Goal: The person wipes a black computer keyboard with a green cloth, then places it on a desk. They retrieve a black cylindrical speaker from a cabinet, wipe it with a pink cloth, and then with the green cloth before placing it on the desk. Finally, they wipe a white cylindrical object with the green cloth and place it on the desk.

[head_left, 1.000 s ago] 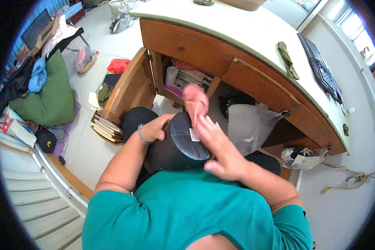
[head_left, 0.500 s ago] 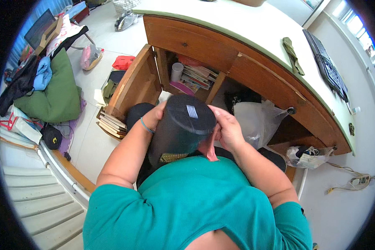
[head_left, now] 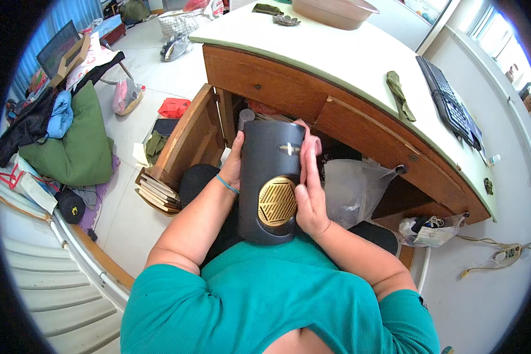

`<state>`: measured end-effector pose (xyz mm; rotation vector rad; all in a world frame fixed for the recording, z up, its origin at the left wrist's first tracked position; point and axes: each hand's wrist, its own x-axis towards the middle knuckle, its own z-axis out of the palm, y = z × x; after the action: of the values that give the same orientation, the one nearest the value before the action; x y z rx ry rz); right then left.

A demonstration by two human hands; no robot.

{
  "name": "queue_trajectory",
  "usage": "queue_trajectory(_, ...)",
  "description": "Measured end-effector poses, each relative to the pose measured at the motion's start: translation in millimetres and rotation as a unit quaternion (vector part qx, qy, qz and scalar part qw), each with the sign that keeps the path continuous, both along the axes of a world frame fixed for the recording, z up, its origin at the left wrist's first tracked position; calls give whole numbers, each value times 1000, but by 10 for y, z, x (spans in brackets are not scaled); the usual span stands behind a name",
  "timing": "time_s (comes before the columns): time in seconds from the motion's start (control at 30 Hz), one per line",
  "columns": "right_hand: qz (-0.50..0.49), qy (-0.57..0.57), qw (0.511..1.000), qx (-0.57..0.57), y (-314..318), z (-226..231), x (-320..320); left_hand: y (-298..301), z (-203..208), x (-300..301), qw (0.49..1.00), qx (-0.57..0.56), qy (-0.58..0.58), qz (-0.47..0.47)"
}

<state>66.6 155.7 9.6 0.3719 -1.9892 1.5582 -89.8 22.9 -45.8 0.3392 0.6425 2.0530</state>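
Note:
Upright in front of my chest stands a black cylindrical canister (head_left: 259, 171) with a round gold slatted emblem (head_left: 277, 201) and a small pale mark above it. My left hand (head_left: 233, 162) grips its left side, the thumb showing near the top and the other fingers hidden behind. A pink cloth (head_left: 308, 153) is in my right hand (head_left: 310, 197), pressed against the canister's right side near the upper rim. The fingers of that hand run up along the cloth, with the thumb on the canister beside the emblem.
Beyond is a wooden desk (head_left: 289, 85) with an opened cabinet door (head_left: 186, 135). On its pale top lie a keyboard (head_left: 448, 97), a green cloth strip (head_left: 400, 97) and a basin (head_left: 336, 13). Plastic bags (head_left: 357, 186) hang beside the cabinet. A green cushion (head_left: 76, 141) lies left.
The canister has turned from its bottom facing up to upright, bringing the gold emblem into view. My right hand has moved with the pink cloth onto its right side.

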Motion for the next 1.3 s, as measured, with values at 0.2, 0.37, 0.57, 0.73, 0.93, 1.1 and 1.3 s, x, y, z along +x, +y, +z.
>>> queue_trajectory(0.2,-5,13,939,343,350,470,-178,139,180,290,999,39,-12,-9)
queue_trajectory(0.37,23,-10,950,311,432,586,-457,229,49,264,999,47,0,-19)
queue_trajectory(0.57,-64,-30,985,154,394,1,-185,210,-60,302,999,29,45,8)
queue_trajectory(0.73,-3,-65,998,3,190,-226,54,226,126,376,991,130,17,-2)
queue_trajectory(0.93,136,-199,962,-131,72,-123,421,34,-620,-15,992,92,-91,4)
queue_trajectory(1.1,82,-98,981,-147,177,-42,333,-29,101,275,987,-124,66,74)
queue_trajectory(1.3,59,-35,997,-36,137,151,269,-185,228,527,973,-54,213,69)
